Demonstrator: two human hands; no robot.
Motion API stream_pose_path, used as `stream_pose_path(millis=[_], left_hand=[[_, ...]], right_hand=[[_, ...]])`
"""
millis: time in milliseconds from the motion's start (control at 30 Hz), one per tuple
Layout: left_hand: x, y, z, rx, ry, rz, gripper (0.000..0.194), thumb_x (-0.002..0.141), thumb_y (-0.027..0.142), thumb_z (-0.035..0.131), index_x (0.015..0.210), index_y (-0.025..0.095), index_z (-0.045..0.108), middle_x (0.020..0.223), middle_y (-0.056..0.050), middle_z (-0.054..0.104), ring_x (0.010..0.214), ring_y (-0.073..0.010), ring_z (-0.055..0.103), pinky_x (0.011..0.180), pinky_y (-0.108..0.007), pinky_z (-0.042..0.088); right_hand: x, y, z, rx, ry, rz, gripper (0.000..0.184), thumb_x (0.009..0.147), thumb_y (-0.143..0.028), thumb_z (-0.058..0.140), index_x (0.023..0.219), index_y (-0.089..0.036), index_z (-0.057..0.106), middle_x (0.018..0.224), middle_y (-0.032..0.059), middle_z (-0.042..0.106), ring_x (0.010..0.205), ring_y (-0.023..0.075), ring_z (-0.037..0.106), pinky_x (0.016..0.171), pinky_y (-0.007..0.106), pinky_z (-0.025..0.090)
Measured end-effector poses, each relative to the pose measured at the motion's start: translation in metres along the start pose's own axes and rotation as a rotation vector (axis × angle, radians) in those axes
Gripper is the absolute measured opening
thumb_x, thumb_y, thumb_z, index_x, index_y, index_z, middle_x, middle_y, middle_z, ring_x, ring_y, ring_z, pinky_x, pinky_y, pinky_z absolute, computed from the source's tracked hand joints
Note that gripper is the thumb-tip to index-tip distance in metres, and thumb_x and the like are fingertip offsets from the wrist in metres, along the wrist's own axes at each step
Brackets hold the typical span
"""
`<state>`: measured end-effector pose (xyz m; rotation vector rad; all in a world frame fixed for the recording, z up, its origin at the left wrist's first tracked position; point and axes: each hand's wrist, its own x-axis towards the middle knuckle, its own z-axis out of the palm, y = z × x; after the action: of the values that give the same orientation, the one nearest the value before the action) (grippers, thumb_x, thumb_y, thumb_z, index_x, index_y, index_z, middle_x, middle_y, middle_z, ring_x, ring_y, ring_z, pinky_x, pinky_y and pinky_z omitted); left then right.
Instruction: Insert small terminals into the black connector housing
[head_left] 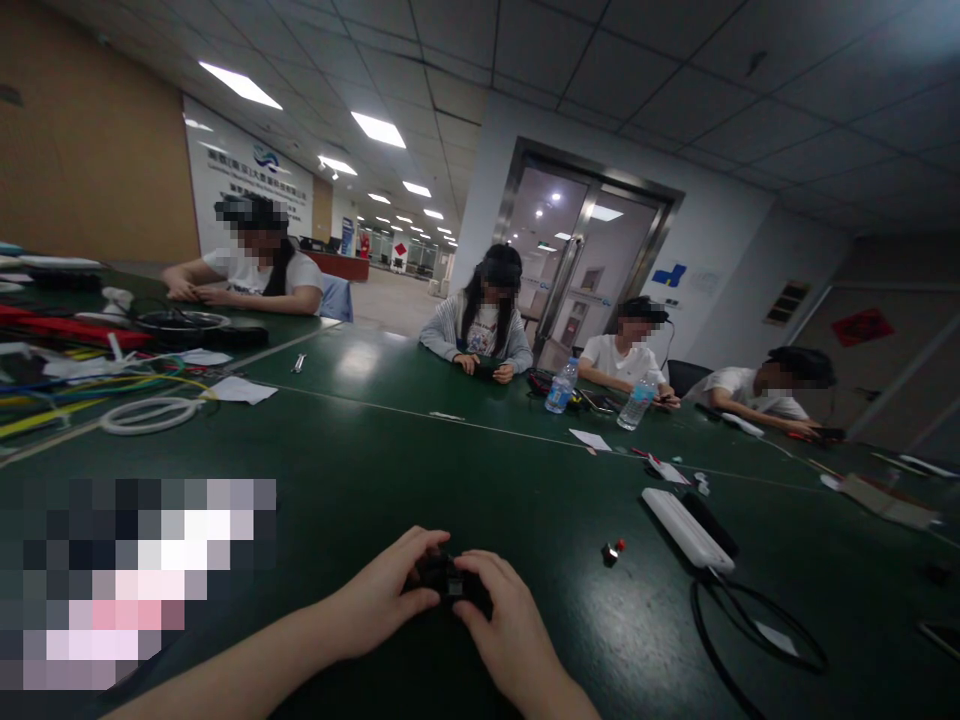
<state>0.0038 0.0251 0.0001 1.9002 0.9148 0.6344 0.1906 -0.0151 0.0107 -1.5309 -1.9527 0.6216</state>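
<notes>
Near the front of the dark green table (360,480), a small black object (453,582) with a shiny metallic part lies between my two hands. My left hand (394,590) curls round its left side, thumb and fingers bent onto it. From the other side my right hand (499,610) grips it with thumb and fingers. Its exact kind cannot be made out, since the fingers cover much of it. To the right, apart from my hands, sits a small dark and silver piece with a red knob (613,551).
A white power bank (686,528) with a black cable (701,630) lies on the right. Water bottles (561,386) stand farther back. Cables, a white coil (150,415) and papers crowd the left; a wrench (299,363) lies beyond. Several people sit around the table. A pixelated patch hides the lower left.
</notes>
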Motion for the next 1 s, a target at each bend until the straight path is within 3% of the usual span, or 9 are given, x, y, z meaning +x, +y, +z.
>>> stream_pose_path(millis=[100, 300, 567, 800, 1000], left_hand=[[0.0, -0.001, -0.001, 0.036, 0.001, 0.011, 0.051, 0.073, 0.015, 0.054, 0.12, 0.029, 0.04, 0.112, 0.0, 0.046, 0.104, -0.0186, 0.045, 0.092, -0.034, 0.036], [0.001, -0.003, 0.002, 0.111, 0.034, 0.019, 0.048, 0.072, 0.013, 0.053, 0.117, 0.026, 0.043, 0.118, -0.002, 0.044, 0.108, -0.0198, 0.044, 0.096, -0.035, 0.033], [0.002, -0.004, 0.001, 0.14, 0.06, -0.023, 0.044, 0.074, 0.019, 0.053, 0.116, 0.025, 0.045, 0.116, -0.001, 0.045, 0.106, -0.0202, 0.046, 0.093, -0.034, 0.036], [0.002, -0.004, 0.0, 0.228, 0.155, -0.083, 0.043, 0.07, 0.025, 0.059, 0.112, 0.025, 0.05, 0.112, -0.002, 0.048, 0.104, -0.0238, 0.045, 0.091, -0.038, 0.036], [0.0, 0.004, -0.008, 0.23, 0.079, -0.042, 0.037, 0.071, 0.027, 0.058, 0.107, 0.026, 0.052, 0.107, -0.001, 0.051, 0.1, -0.0225, 0.046, 0.087, -0.036, 0.037]], right_hand=[[0.0, 0.001, 0.0, -0.006, -0.011, 0.015, 0.037, 0.068, -0.013, 0.052, 0.102, -0.027, 0.056, 0.111, 0.0012, 0.056, 0.105, 0.0197, 0.048, 0.092, 0.035, 0.036], [0.0, 0.002, 0.001, 0.027, 0.0, -0.009, 0.037, 0.067, -0.012, 0.052, 0.101, -0.026, 0.056, 0.11, 0.0008, 0.056, 0.105, 0.0189, 0.049, 0.092, 0.034, 0.035], [0.0, 0.007, 0.001, 0.008, 0.03, 0.046, 0.041, 0.068, -0.014, 0.053, 0.107, -0.024, 0.054, 0.108, 0.0022, 0.057, 0.102, 0.0198, 0.05, 0.09, 0.034, 0.038], [0.001, 0.009, 0.002, 0.02, 0.026, 0.065, 0.043, 0.068, -0.016, 0.052, 0.11, -0.025, 0.051, 0.111, 0.0014, 0.056, 0.104, 0.02, 0.049, 0.091, 0.035, 0.037], [0.001, 0.006, 0.002, 0.006, 0.021, 0.056, 0.039, 0.068, -0.016, 0.054, 0.105, -0.026, 0.055, 0.107, 0.0015, 0.058, 0.102, 0.0209, 0.051, 0.089, 0.035, 0.038]])
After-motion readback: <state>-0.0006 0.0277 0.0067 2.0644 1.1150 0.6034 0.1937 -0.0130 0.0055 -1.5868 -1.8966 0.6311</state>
